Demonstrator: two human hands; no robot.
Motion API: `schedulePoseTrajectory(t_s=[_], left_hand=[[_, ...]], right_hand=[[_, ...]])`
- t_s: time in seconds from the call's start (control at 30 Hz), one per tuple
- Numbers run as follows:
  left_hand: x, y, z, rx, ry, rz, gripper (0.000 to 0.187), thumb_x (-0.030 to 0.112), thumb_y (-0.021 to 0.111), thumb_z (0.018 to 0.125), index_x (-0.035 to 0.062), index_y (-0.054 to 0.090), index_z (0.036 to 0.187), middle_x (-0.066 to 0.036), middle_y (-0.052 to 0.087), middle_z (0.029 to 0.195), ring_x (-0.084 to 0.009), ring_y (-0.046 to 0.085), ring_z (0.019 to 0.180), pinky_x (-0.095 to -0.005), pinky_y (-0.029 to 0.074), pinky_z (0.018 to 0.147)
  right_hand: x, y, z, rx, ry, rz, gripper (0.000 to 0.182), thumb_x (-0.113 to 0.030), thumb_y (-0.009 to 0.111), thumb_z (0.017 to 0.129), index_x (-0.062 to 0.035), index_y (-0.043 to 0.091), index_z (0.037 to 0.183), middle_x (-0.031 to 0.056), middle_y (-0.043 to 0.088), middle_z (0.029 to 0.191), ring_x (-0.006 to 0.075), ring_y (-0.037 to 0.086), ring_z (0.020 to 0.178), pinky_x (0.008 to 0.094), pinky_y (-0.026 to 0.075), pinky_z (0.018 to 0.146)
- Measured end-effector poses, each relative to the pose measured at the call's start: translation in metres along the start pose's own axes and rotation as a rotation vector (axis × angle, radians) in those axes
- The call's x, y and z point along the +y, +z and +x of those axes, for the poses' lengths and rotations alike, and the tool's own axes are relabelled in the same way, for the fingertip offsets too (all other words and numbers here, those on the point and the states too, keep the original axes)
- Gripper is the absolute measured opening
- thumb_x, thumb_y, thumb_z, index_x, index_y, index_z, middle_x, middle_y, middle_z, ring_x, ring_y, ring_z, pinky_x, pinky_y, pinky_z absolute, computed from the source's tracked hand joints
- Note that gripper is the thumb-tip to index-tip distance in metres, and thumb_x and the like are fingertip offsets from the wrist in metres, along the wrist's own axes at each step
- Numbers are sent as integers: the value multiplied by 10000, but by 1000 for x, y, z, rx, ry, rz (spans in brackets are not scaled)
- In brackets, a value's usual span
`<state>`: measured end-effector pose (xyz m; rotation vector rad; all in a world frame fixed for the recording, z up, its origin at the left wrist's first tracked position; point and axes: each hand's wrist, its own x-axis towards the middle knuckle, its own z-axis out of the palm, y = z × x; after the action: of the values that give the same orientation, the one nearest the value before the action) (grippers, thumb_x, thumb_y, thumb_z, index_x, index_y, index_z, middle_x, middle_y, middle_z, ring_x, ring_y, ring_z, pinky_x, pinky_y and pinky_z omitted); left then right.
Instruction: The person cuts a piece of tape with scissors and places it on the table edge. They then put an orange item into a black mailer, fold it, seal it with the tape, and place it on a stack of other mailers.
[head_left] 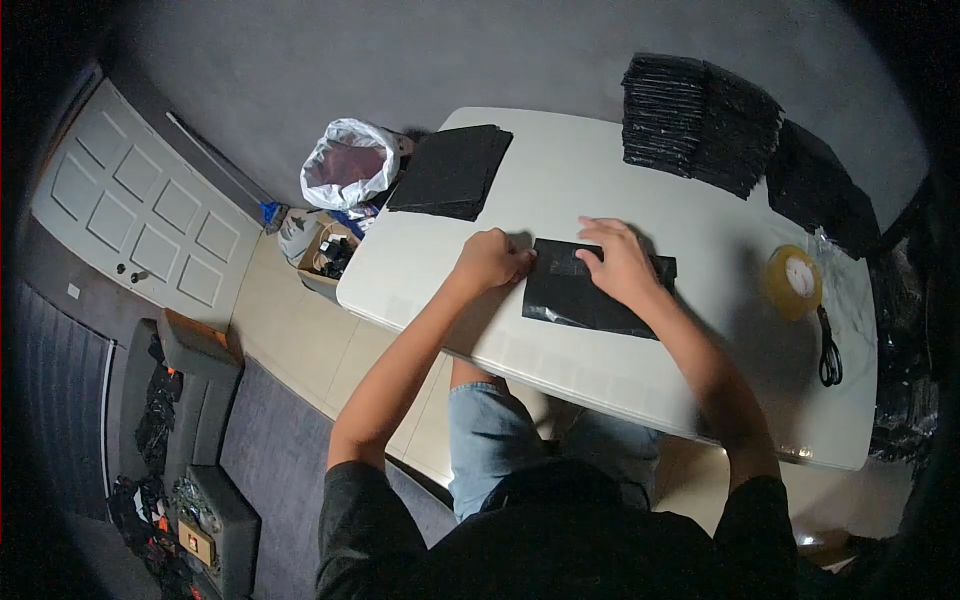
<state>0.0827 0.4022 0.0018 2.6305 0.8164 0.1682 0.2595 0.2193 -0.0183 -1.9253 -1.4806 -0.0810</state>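
A flat black plastic bag [590, 302] lies on the white table in front of me. At its upper left corner, my left hand [492, 260] is closed, the fingertips pinching the bag's edge. My right hand [622, 265] rests over the bag's upper right part with thumb and fingers apart. Part of the bag is hidden under that hand. To the left, a neat stack of black flat bags or sheets [452, 172] lies near the table's far edge.
Tall piles of folded black plastic [665, 115] stand at the table's back right. A roll of yellowish tape [793, 283] and black-handled scissors [829, 350] lie on the right side. A lined bin [345, 165] and a cardboard box [325, 255] stand beyond the left end.
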Motion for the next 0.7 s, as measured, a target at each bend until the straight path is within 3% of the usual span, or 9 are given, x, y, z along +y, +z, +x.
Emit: schedulePoseTrajectory(t_s=[0.07, 0.13, 0.17, 0.2, 0.27, 0.37, 0.47, 0.53, 0.7], left_hand=[[-5, 3, -3, 75, 59, -19, 512, 421, 710, 944, -36, 745, 715, -233, 682, 648, -378, 731, 670, -460, 564, 681], [-7, 8, -5, 148, 66, -101, 398, 330, 673, 935, 10, 759, 716, -199, 679, 627, -402, 721, 684, -452, 578, 710], [-8, 9, -4, 149, 73, -104, 398, 330, 673, 935, 10, 759, 716, -199, 679, 627, -402, 721, 684, -452, 578, 710], [-7, 8, -5, 145, 66, -105, 403, 315, 658, 963, -3, 759, 738, -204, 690, 648, -391, 725, 679, -452, 574, 698], [-6, 6, -10, 141, 57, -109, 408, 299, 643, 991, -17, 758, 760, -208, 701, 669, -380, 729, 674, -451, 570, 686], [-1, -1, -21, 166, 31, -239, 483, 341, 596, 1012, 0, 735, 700, -231, 681, 662, -419, 710, 687, -478, 566, 703], [7, -16, -47, 168, 59, -178, 523, 395, 591, 1024, -1, 735, 714, -241, 674, 662, -431, 697, 676, -491, 559, 686], [21, -27, -70, 264, 71, 64, 529, 422, 592, 1023, 11, 742, 727, -235, 664, 646, -436, 688, 665, -489, 554, 659], [46, -41, -112, 206, 77, 15, 494, 403, 643, 1009, -13, 736, 760, -211, 645, 625, -382, 675, 593, -442, 534, 613]], right_hand=[[-5, -1, -6, -6, -155, 3, 197, -148, 782, 860, -26, 757, 1013, 117, 717, 1290, 334, 634, 1214, 421, 485, 1054], [-18, -13, -9, -254, -157, -272, 244, -161, 754, 884, -22, 759, 1084, 100, 723, 1280, 327, 606, 1285, 418, 474, 1081], [-18, -15, -9, -70, -286, -253, 271, -185, 738, 901, -17, 766, 1112, 126, 742, 1207, 332, 650, 1211, 405, 509, 1033], [-20, -18, -6, -67, -285, -261, 271, -185, 738, 901, -17, 766, 1112, 126, 742, 1207, 332, 650, 1211, 405, 509, 1033], [-24, -23, -1, -210, -65, -210, 237, -188, 747, 893, -22, 781, 1059, 146, 754, 1127, 339, 703, 1065, 402, 552, 929], [-10, -31, 12, -71, 79, -159, 187, -176, 756, 884, -18, 782, 981, 180, 750, 1033, 347, 713, 921, 428, 563, 841], [17, -38, 32, -19, -6, 14, 190, -164, 770, 873, -19, 766, 995, 212, 736, 961, 383, 692, 919, 437, 553, 895], [19, -32, 29, -111, 103, 91, 231, -170, 823, 838, -12, 766, 997, 218, 734, 1005, 381, 684, 902, 446, 540, 924], [21, -25, 26, -274, 86, 136, 352, -199, 896, 770, 30, 758, 999, 178, 760, 927, 319, 720, 886, 417, 563, 878]])
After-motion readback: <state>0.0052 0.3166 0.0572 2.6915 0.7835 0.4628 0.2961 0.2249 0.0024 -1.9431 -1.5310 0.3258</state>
